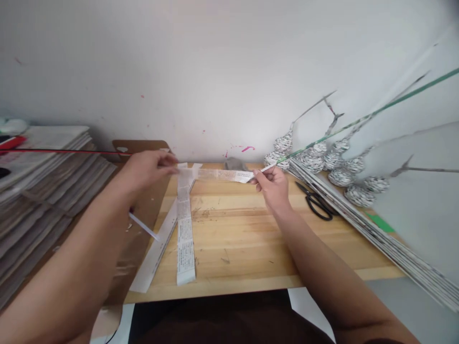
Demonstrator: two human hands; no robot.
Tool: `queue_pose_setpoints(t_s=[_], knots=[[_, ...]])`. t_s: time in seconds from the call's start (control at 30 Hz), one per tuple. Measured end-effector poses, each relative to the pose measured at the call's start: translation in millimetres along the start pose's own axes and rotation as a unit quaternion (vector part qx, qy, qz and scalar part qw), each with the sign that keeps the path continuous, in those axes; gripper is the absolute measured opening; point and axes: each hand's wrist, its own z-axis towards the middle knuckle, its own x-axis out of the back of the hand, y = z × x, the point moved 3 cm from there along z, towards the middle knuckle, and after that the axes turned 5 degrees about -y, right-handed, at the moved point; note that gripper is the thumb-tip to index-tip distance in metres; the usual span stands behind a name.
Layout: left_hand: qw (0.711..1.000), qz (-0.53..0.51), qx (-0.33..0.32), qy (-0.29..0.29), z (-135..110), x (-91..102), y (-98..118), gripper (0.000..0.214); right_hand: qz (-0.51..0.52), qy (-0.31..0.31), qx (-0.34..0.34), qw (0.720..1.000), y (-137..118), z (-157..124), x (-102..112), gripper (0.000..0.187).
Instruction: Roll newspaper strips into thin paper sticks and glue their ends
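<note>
My right hand (274, 188) pinches the right end of a printed newspaper strip (225, 174), together with a thin green stick (394, 102). White paper wraps the stick just beyond my fingers, and the stick slants up to the right. My left hand (156, 165) is at the strip's other end, fingertips against it; that end is blurred. Between my hands the strip stretches nearly level above the table. Under it, another newspaper strip (184, 229) lies lengthwise, crossing a slanted paper strip (154, 267). A thin white rod (145, 227) pokes out beside my left forearm.
Black scissors (317, 205) lie right of my right hand, beside a bundle of long paper sticks (358, 224). Several woven paper gourds (340, 174) stand along the wall. Stacked newspapers (39, 205) fill the left side. A grey lump (234, 164) sits at the table's (244, 239) back.
</note>
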Motion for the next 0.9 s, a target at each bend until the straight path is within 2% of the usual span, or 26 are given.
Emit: queue_pose_setpoints(t_s=[0.03, 0.07, 0.13, 0.17, 0.2, 0.23, 0.27, 0.3, 0.37, 0.43, 0.5, 0.57, 0.9], knots=[[0.995, 0.051, -0.029, 0.079, 0, 6.0, 4, 0.022, 0.013, 0.010, -0.004, 1.000, 4, -1, -3, 0.030], [0.986, 0.083, -0.063, 0.134, -2, 4.8, 10, 0.021, 0.028, 0.019, -0.010, 0.999, 8, -3, -6, 0.031], [0.979, 0.063, -0.087, 0.172, -12, -17.2, 21, 0.014, 0.060, 0.028, -0.028, 0.997, 16, -7, -13, 0.032], [0.991, 0.005, -0.064, 0.119, -16, -38.3, 24, 0.012, 0.074, 0.032, -0.036, 0.996, 19, -9, -17, 0.032], [0.996, -0.077, -0.020, 0.034, -21, -64.3, 26, 0.013, 0.085, 0.034, -0.041, 0.995, 21, -11, -19, 0.033], [0.982, -0.164, 0.039, -0.082, -26, -93.9, 27, 0.015, 0.093, 0.037, -0.041, 0.994, 22, -12, -21, 0.033], [0.968, -0.199, 0.059, -0.141, -32, -119.4, 29, 0.018, 0.099, 0.040, -0.038, 0.994, 22, -14, -22, 0.033], [0.954, -0.238, 0.081, -0.162, -36, -141.1, 30, 0.015, 0.102, 0.042, -0.033, 0.993, 22, -15, -23, 0.032], [0.859, -0.458, 0.184, -0.135, -41, -174.7, 25, 0.006, 0.106, 0.040, -0.023, 0.993, 20, -19, -26, 0.031], [0.796, -0.561, 0.209, -0.086, -41, -192.2, 21, 0.010, 0.107, 0.029, -0.024, 0.994, 18, -23, -29, 0.030], [0.766, -0.607, 0.203, -0.055, -38, -197.8, 17, 0.011, 0.108, 0.015, -0.030, 0.994, 17, -27, -33, 0.029], [0.754, -0.627, 0.193, -0.034, -36, -196.7, 15, 0.010, 0.110, 0.008, -0.038, 0.993, 18, -31, -38, 0.028], [0.751, -0.634, 0.184, 0.018, -41, -181.3, 5, 0.010, 0.126, -0.035, -0.077, 0.988, 23, -42, -49, 0.025]])
